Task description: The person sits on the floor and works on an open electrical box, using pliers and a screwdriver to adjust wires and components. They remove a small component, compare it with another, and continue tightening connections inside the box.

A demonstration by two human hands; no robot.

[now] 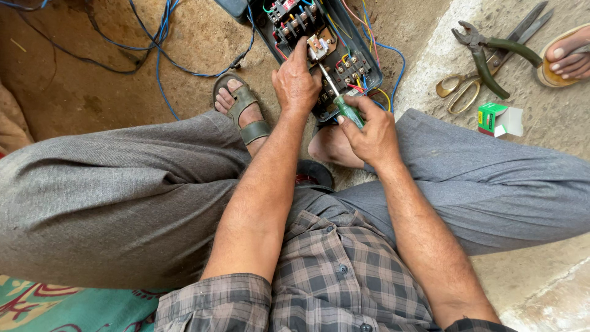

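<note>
R hand grips screwdriver; L hand steadies switch box.

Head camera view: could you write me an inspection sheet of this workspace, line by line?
Surface: bare dirt ground on the left, a pale concrete slab on the right.
Job's things: open electrical box full of terminals and coloured wires; green-handled screwdriver with its tip inside it.
Clutter: green-handled pliers, scissors, small green and white carton, all on the slab.
Grippers: left hand presses on a part in the box; right hand grips the screwdriver.
Cables: loose blue wires trail over the dirt.
Surroundings: another person's sandalled foot at the right edge; patterned mat at lower left.
</note>
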